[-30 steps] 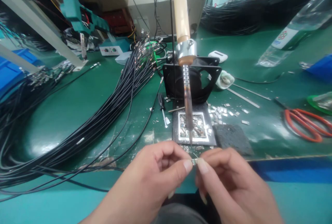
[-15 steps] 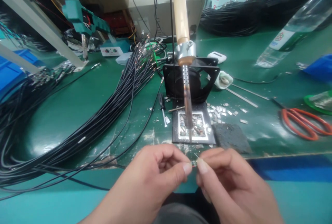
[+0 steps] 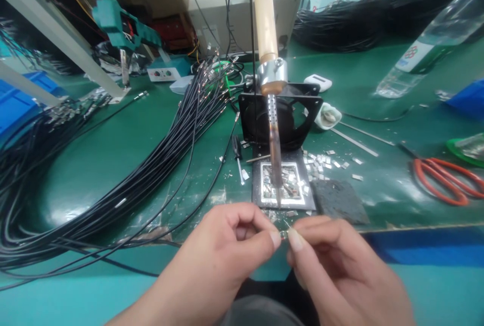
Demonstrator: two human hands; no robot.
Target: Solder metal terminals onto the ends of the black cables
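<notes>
My left hand [image 3: 242, 245] is closed, thumb against forefinger, on the end of a cable whose tip pokes out towards the right. My right hand [image 3: 333, 260] pinches a small metal connector [image 3: 284, 235] at that tip; the fingertips of both hands nearly meet. A thin pale wire strand sticks up beside it. Much of the connector is hidden by fingers. Just beyond the hands, a soldering iron [image 3: 275, 154] with a wooden handle points down over a white-framed tray [image 3: 301, 199] of small metal pieces.
Black cables [image 3: 151, 165] sweep across the left side. A black fan [image 3: 247, 119] stands behind the iron. Small metal plates, a dark sponge-like pad [image 3: 338, 202], a screwdriver [image 3: 237, 152], orange-handled scissors [image 3: 440, 180] and a plastic bottle [image 3: 423, 54] lie around.
My hands keep the same pinch at the cable tip, with the left fingers shifted very slightly. The view has moved a little; objects on the bench stay put.
</notes>
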